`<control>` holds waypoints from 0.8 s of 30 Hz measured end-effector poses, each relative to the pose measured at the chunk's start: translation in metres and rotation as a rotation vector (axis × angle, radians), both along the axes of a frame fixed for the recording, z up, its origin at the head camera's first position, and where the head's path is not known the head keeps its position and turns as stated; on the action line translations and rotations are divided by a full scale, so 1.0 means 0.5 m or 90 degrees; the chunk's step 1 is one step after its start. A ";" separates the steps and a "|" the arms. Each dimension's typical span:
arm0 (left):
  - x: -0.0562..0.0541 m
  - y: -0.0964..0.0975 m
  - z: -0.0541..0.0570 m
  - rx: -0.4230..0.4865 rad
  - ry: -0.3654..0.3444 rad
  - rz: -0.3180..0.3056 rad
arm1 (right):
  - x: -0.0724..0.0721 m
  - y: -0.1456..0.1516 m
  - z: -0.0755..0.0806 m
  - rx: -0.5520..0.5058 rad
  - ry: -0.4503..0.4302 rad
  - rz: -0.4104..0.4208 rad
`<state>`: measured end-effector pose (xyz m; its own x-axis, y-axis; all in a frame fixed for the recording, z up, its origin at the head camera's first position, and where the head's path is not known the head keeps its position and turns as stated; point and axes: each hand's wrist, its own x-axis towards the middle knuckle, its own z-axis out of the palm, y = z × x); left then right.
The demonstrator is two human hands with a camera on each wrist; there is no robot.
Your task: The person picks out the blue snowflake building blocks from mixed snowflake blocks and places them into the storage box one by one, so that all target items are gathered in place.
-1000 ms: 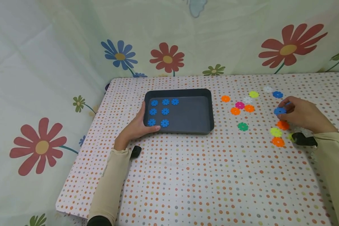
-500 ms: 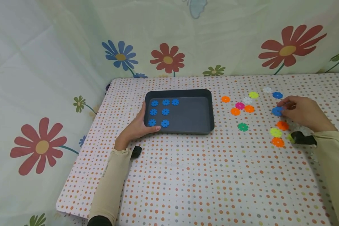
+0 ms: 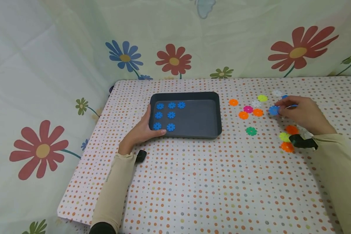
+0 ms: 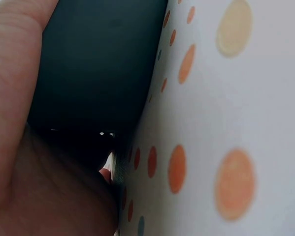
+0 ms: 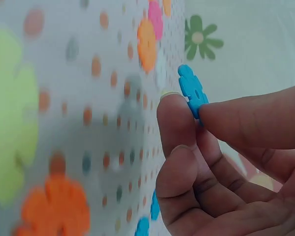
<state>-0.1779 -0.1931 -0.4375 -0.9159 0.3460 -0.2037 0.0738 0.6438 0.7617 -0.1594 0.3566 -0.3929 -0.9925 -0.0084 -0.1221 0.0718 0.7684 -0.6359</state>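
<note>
A dark grey baking tray (image 3: 193, 118) holds several blue notched plastic discs (image 3: 171, 115) laid in rows at its left side. My left hand (image 3: 140, 130) grips the tray's near left corner, thumb at the front rim and fingers along the left wall. In the left wrist view the palm lies close against the tray's dark wall (image 4: 98, 64). Above the table at the right, my right hand (image 3: 304, 112) pinches a blue notched disc (image 3: 273, 110) between thumb and fingertip. The right wrist view shows this disc (image 5: 191, 88) edge-on, off the tablecloth.
Loose notched discs lie right of the tray: several orange (image 3: 233, 102), yellow (image 3: 262, 98), white (image 3: 256, 103), one pink (image 3: 248, 109) and one green (image 3: 251, 131). Another blue disc (image 3: 284, 96) is partly hidden behind the right hand. A dotted cloth covers the table (image 3: 193, 182).
My right hand has moved left with the pinched blue disc, away from the orange and yellow discs near the wrist. The left hand and tray stay put.
</note>
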 end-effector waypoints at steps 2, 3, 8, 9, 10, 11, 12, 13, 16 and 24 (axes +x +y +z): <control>-0.001 0.000 0.002 -0.003 -0.002 0.002 | -0.004 -0.012 0.000 -0.020 0.004 0.008; 0.000 0.001 0.003 -0.003 -0.004 0.004 | -0.006 -0.018 0.000 -0.028 0.004 0.011; -0.001 0.003 0.005 -0.005 -0.003 0.002 | -0.016 -0.048 -0.002 -0.063 -0.008 0.015; -0.002 0.004 0.006 -0.004 -0.003 0.002 | -0.018 -0.055 -0.001 -0.066 -0.008 0.014; -0.002 0.005 0.006 -0.004 -0.002 0.002 | -0.020 -0.061 -0.001 -0.069 -0.010 0.014; -0.003 0.007 0.006 -0.003 -0.002 0.001 | -0.023 -0.068 0.001 -0.069 -0.009 0.012; -0.004 0.008 0.006 -0.003 -0.001 0.000 | -0.025 -0.074 0.002 -0.074 -0.009 0.012; -0.005 0.008 0.005 -0.001 0.000 -0.001 | -0.027 -0.080 0.003 -0.083 -0.013 0.012; -0.005 0.008 0.005 0.000 -0.002 0.000 | -0.033 -0.098 0.006 -0.104 -0.024 0.018; 0.002 0.002 0.007 0.002 0.000 -0.003 | -0.047 -0.161 0.008 -0.167 -0.036 0.019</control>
